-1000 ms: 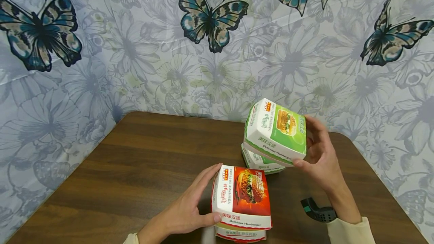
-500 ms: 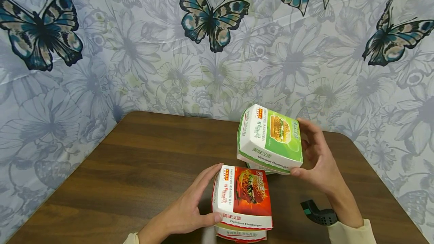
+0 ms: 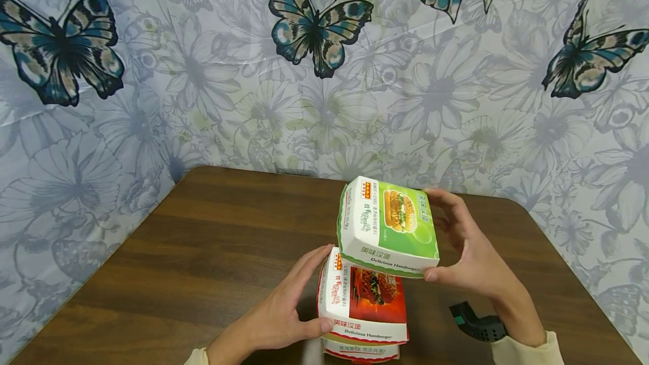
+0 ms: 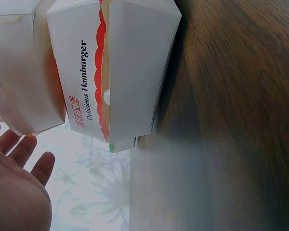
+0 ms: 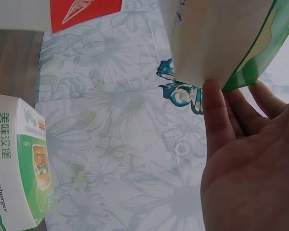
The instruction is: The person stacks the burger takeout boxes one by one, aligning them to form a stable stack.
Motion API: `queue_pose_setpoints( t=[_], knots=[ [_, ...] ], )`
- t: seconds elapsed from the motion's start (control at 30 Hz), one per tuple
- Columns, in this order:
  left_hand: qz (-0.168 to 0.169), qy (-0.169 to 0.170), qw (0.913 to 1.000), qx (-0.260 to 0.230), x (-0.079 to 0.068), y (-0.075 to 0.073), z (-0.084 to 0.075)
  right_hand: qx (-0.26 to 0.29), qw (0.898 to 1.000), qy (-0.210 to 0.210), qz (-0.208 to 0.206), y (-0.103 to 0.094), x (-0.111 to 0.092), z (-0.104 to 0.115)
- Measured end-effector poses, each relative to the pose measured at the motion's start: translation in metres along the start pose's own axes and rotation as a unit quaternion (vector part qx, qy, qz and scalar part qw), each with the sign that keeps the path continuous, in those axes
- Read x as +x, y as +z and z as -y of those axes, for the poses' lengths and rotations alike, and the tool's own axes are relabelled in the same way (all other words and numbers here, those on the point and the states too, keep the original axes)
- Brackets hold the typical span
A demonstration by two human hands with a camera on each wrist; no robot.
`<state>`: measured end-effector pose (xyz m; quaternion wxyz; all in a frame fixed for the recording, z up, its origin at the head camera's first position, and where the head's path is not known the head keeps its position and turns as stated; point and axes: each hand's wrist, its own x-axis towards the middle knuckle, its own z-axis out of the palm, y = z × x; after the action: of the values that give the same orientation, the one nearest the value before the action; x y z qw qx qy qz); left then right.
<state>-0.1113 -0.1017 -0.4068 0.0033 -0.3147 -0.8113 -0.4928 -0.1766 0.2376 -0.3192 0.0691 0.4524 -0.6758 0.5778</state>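
My left hand (image 3: 284, 308) grips the sides of a red and white hamburger box (image 3: 377, 311), thumb in front and fingers behind. That box sits on a second red-trimmed hamburger box (image 3: 361, 349), which stands on the table in the left wrist view. My right hand (image 3: 474, 258) holds a green and white hamburger box (image 3: 392, 227) by its right side, slightly tilted. In the head view, this green box covers the far edge of the red one; whether they touch, I cannot tell. Another green hamburger box (image 5: 19, 163), visible in the right wrist view, is hidden behind it in the head view.
The brown wooden table (image 3: 192, 252) stretches left and right of the boxes. Behind it hangs a floral cloth (image 3: 203, 100) with butterflies. A black band (image 3: 478, 323) is at my right wrist.
My right hand has brought the green box down, left and nearer, from above the other green box to over the red box's far edge. The left hand has stayed put.
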Motion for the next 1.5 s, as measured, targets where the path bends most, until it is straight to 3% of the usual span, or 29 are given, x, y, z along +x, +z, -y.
queue_pose_setpoints(
  t=[0.5, 0.9, 1.5],
  knots=[
    [0.006, 0.005, 0.9999, -0.006, 0.0, 0.002, 0.001, -0.04, 0.997, 0.047, 0.056, 0.007, -0.002, 0.011],
    [0.009, 0.017, 0.9998, 0.0, 0.0, 0.003, 0.002, -0.068, 0.987, 0.105, 0.103, 0.008, -0.006, 0.012],
    [0.004, 0.043, 0.9989, 0.018, 0.005, 0.001, 0.005, -0.117, 0.975, 0.119, 0.15, 0.007, 0.0, 0.024]
  ],
)
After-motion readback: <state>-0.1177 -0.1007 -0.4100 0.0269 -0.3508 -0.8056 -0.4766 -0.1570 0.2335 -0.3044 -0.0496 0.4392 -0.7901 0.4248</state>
